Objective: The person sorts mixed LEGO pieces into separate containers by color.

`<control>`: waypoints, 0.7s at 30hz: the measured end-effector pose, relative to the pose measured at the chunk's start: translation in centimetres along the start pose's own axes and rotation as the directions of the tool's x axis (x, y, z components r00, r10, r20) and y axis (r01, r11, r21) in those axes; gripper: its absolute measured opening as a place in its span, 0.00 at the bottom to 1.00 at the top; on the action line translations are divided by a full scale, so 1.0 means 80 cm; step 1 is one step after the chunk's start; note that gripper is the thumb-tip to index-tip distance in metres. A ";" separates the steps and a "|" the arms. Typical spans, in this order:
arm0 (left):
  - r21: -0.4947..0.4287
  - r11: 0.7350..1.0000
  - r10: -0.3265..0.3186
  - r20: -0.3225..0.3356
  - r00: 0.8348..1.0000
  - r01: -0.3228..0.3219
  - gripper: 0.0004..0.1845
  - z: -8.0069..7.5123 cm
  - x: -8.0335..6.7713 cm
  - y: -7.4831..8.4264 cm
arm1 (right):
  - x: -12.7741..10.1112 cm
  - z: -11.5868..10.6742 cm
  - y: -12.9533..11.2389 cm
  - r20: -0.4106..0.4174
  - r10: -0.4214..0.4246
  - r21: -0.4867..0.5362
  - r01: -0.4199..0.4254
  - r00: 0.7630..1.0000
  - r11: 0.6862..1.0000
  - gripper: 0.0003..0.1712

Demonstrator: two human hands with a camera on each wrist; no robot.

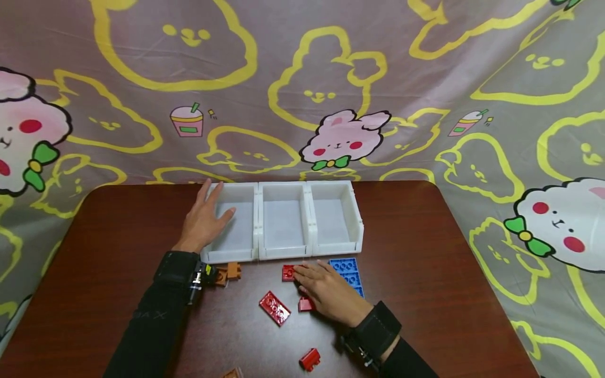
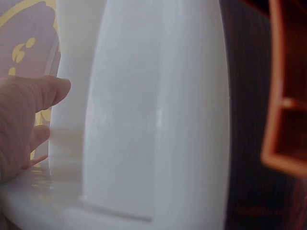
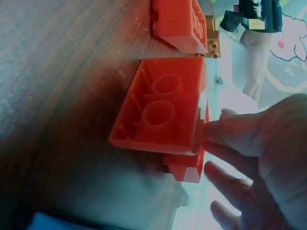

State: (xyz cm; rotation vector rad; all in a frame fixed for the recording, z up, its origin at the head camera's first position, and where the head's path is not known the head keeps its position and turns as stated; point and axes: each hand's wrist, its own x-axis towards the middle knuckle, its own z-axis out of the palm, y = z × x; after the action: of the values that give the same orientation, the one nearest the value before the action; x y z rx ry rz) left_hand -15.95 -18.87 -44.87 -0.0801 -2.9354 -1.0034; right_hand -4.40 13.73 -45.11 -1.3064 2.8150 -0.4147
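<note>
My left hand [image 1: 204, 221] is spread over the left side of the white three-compartment bin [image 1: 259, 253]; its thumb and fingers also show beside the bin's wall in the left wrist view. My right hand [image 1: 328, 291] lies palm down over a red brick [image 1: 288, 273], fingers extended. Under its near side sits another red brick [image 1: 305, 304], whose hollow side with two round tubes faces the right wrist camera. There, the right thumb [image 3: 235, 132] is at this brick's edge; whether it touches is unclear. A blue brick plate [image 1: 347, 273] is partly hidden beyond the right hand.
Orange-brown bricks [image 1: 233, 271] lie by the left wrist, before the bin. A flat red brick [image 1: 274, 308] and a red rounded piece [image 1: 310, 359] lie nearer on the brown table [image 1: 425, 315]. Another brown piece [image 1: 233, 373] is cut off at the bottom edge. Patterned cloth hangs behind.
</note>
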 end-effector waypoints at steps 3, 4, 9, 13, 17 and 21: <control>-0.001 1.000 0.001 0.000 1.000 -0.001 0.42 0.000 0.001 0.002 | -0.005 -0.001 -0.002 -0.071 -0.013 0.017 0.015 0.997 1.000 0.18; -0.002 1.000 0.004 0.000 1.000 -0.004 0.42 -0.001 0.001 0.002 | -0.007 -0.001 -0.004 -0.091 -0.011 0.025 0.013 0.996 1.000 0.17; -0.005 1.000 0.020 -0.001 1.000 -0.020 0.42 -0.002 0.003 0.003 | -0.024 -0.001 -0.019 -0.070 0.035 0.033 -0.033 0.997 0.999 0.18; -0.002 1.000 0.023 0.001 1.000 -0.023 0.42 -0.003 0.003 0.001 | -0.030 0.005 -0.026 -0.019 0.075 0.017 -0.074 0.997 0.997 0.18; -0.001 1.000 0.018 0.002 1.000 -0.018 0.42 -0.003 0.000 0.001 | -0.025 0.014 -0.027 -0.042 0.082 0.085 -0.078 0.996 0.993 0.15; -0.005 1.000 0.016 0.000 1.000 -0.016 0.42 -0.002 -0.002 0.001 | -0.017 0.022 -0.029 -0.122 0.063 0.113 -0.050 0.990 0.992 0.12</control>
State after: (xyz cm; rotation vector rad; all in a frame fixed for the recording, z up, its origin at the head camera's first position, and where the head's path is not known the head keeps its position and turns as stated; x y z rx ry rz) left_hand -15.75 -18.91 -44.66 -0.1038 -2.9278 -1.0094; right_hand -1.53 12.88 -46.39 -1.2177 2.8743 -0.6615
